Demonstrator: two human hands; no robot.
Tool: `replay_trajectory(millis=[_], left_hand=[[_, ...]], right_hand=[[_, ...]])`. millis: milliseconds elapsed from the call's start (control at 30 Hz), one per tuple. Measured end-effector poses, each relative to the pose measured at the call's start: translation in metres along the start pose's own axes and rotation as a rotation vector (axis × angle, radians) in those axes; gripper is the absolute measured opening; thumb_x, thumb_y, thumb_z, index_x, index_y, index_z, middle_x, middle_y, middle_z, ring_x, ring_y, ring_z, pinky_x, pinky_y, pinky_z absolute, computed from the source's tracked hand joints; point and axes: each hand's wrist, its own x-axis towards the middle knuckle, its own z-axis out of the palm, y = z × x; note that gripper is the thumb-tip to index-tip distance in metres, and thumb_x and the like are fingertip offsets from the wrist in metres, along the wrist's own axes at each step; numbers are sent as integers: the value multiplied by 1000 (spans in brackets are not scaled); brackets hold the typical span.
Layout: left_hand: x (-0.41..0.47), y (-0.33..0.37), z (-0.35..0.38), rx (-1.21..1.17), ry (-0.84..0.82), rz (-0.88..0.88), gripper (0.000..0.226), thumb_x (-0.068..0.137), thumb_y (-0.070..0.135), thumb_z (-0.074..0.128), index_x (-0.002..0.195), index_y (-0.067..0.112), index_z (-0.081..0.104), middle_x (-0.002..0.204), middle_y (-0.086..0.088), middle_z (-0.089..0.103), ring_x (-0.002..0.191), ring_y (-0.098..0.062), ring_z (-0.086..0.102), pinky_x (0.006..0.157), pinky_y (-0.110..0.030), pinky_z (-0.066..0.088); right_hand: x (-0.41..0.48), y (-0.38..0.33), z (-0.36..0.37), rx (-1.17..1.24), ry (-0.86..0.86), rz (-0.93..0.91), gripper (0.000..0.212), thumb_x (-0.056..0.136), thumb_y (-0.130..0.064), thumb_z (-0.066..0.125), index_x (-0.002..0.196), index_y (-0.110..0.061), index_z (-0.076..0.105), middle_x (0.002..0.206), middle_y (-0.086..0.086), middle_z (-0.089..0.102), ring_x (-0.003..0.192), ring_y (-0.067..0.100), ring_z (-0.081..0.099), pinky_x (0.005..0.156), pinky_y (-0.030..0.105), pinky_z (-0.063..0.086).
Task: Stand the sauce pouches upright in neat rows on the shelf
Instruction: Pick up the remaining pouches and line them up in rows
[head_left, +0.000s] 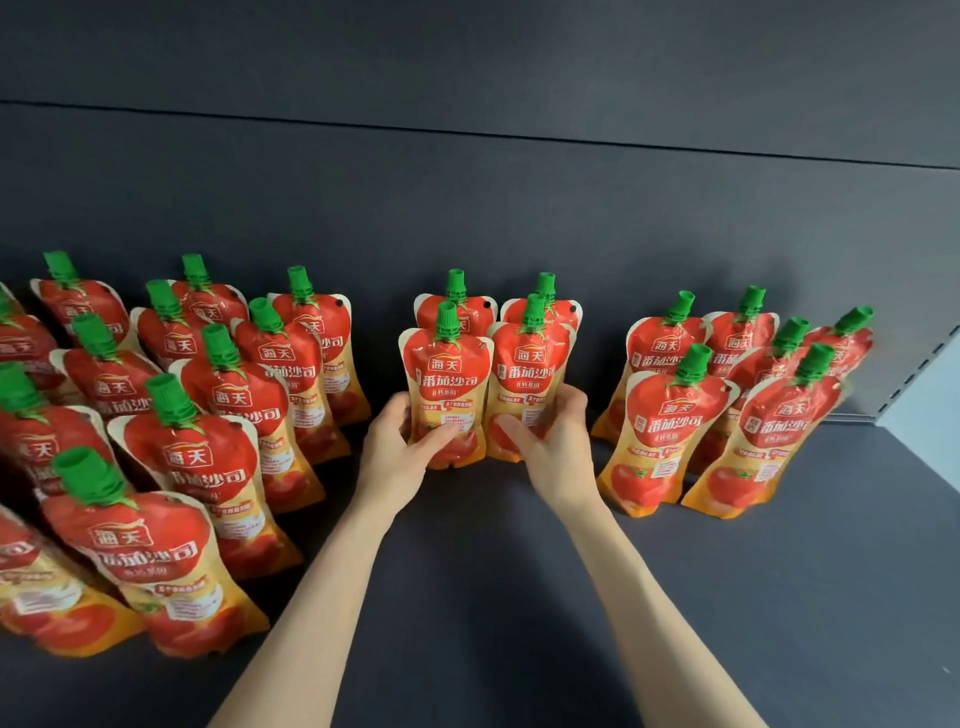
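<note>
- Standing two pouches side by side, the left hand (400, 441) and the right hand (550, 441) each grasp one low on its body. I judge this keeps the soft packs from folding as their bases settle on the shelf (493, 571).
- The left front pouch (448, 384) and the right front pouch (530, 374) are upright with green caps up. They sit one rank out from the back panel (467, 208), just in front of the rear pair (457, 306) standing against it.
- Left hand: the thumb curls across the printed face and the fingers wrap behind the outer edge, a closed grasp.
- Right hand: the same, mirrored, on its own pouch.
- I cannot tell whether either base touches the shelf, because the hands hide them.
</note>
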Motion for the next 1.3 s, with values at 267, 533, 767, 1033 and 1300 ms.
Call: replay_trajectory(millis=[267, 533, 767, 1033, 1300], left_hand=[[-1, -6, -8, -52, 33, 26, 29, 82, 18, 70, 108, 17, 57, 105, 5, 67, 99, -7, 63, 84, -27, 52], [-1, -9, -17, -67, 22, 43, 28, 84, 16, 67, 109, 20, 55, 104, 9, 66, 99, -5, 62, 83, -26, 50], [-4, -10, -20, -78, 2, 54, 29, 86, 16, 65, 112, 20, 54, 105, 10, 64, 100, -3, 60, 83, -22, 50], [-8, -15, -18, -95, 6, 51, 40, 86, 12, 64, 121, 22, 47, 110, 10, 59, 101, -1, 57, 79, -14, 45], [-5, -15, -20, -106, -19, 37, 39, 87, 10, 62, 119, 25, 45, 113, 6, 59, 103, -4, 57, 82, -16, 45]], right_hand=[[-1, 3, -3, 88, -49, 22, 48, 86, -13, 65, 124, -7, 36, 120, 2, 58, 111, 15, 58, 92, 32, 52], [-8, 2, -5, 77, -107, 24, 44, 90, -16, 60, 127, -10, 37, 122, -2, 57, 111, 11, 57, 93, 32, 51], [-13, -1, -5, 35, -120, 5, 44, 91, -17, 58, 129, -10, 36, 123, -5, 54, 112, 9, 54, 93, 28, 49], [-17, 6, -2, -22, -130, 3, 53, 87, -11, 64, 132, -12, 36, 122, -5, 56, 112, 9, 55, 95, 29, 49], [-14, 6, 2, -39, -125, 0, 51, 87, -8, 63, 131, -11, 36, 123, -3, 56, 114, 12, 55, 96, 30, 49]])
